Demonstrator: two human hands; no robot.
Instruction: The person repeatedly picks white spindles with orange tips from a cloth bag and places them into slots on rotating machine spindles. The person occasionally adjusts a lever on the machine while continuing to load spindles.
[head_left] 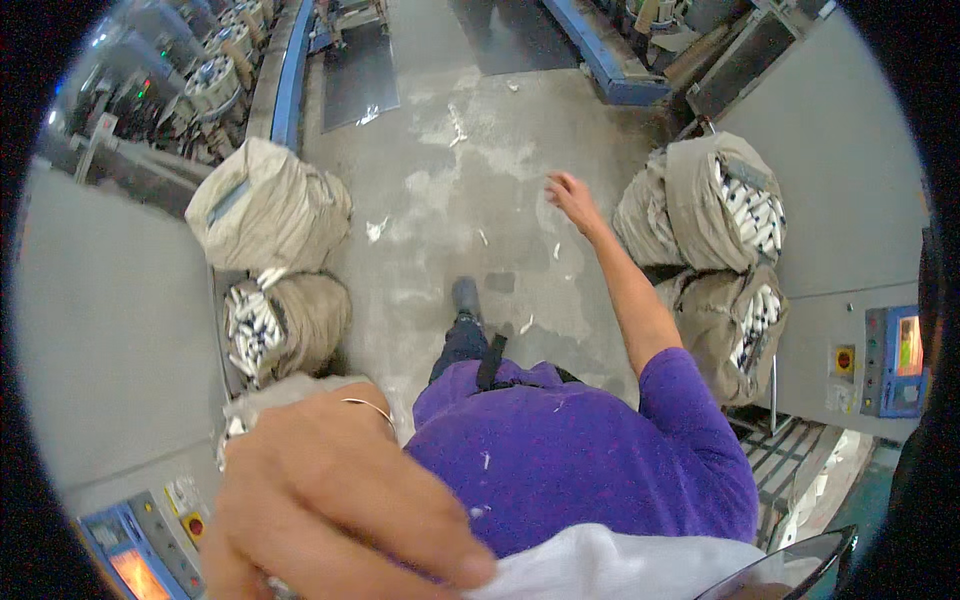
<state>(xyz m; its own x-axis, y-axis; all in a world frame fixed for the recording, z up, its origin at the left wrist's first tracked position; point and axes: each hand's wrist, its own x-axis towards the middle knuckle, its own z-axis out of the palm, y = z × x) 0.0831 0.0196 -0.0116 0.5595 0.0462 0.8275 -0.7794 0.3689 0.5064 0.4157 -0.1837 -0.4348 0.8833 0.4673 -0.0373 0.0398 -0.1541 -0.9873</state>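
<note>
Very close at the lower left, my left hand (330, 490) is raised with its fingers bent inward, and a thin bracelet (368, 402) circles the wrist. One fingertip lies beside a white cloth (610, 565) below my chest. The other fingertips are out of sight, so what they hold, if anything, is hidden. Out ahead on the right, my right hand (572, 200) hangs over the floor at the end of a stretched arm. Its fingers are loosely curled and apart, with nothing seen in them. The nearest thing to it is a beige cloth sack (645, 205).
More sacks line both sides: a full sack (270, 205) and one of white tubes (255, 330) on the left, others with tubes (760, 215) on the right. Grey cabinets with control panels (900, 350) flank the aisle. White scraps (376, 230) litter the concrete floor (430, 180). Blue-edged machines stand ahead.
</note>
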